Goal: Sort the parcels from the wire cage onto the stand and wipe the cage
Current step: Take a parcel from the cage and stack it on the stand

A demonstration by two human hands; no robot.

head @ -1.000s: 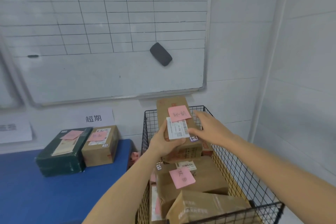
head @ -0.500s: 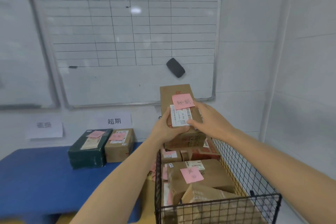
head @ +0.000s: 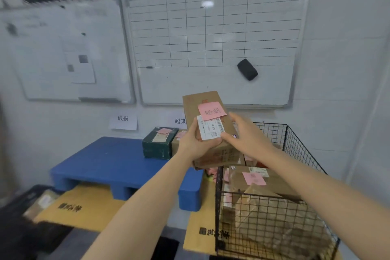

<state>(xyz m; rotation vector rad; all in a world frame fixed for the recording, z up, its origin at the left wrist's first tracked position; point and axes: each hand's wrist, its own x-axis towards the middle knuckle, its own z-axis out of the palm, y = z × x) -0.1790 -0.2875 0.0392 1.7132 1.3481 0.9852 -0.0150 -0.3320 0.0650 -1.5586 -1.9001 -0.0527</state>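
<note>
The big whiteboard with a grid (head: pixel 211 34) hangs on the wall above both hands. A black eraser (head: pixel 247 69) sticks to it, up and to the right of the right hand.

The blue plastic stand (head: pixel 109 160) sits on the floor, left of the left hand and lower down. A dark green box (head: pixel 159 143) stands at its back edge, just left of the left hand. A brown box (head: pixel 178 139) is beside it, partly hidden behind that hand.

The black wire cage (head: pixel 295 154) is below the right hand and to its right. More brown parcels (head: pixel 259 177) lie inside it, and one has a pink note on top.

Flat yellow cardboard sheets (head: pixel 84 205) lie on the floor under the stand, far below the hands.

The cardboard parcel (head: pixel 204 103) is up in the air between the two hands, above the gap between the stand and the cage. It tilts a little.

The left hand (head: pixel 196 145) grips the parcel's lower left part. Its fingers curl around the box, and the thumb presses on the front.

The right hand (head: pixel 247 135) is spread out, not curled. Its fingers lie fairly straight along the parcel's right side, and its thumb touches the front.

A pink sticky note (head: pixel 212 111) with writing sits on the parcel, above both thumbs. A white shipping label (head: pixel 210 130) with a barcode is just under it, between the thumbs.
</note>
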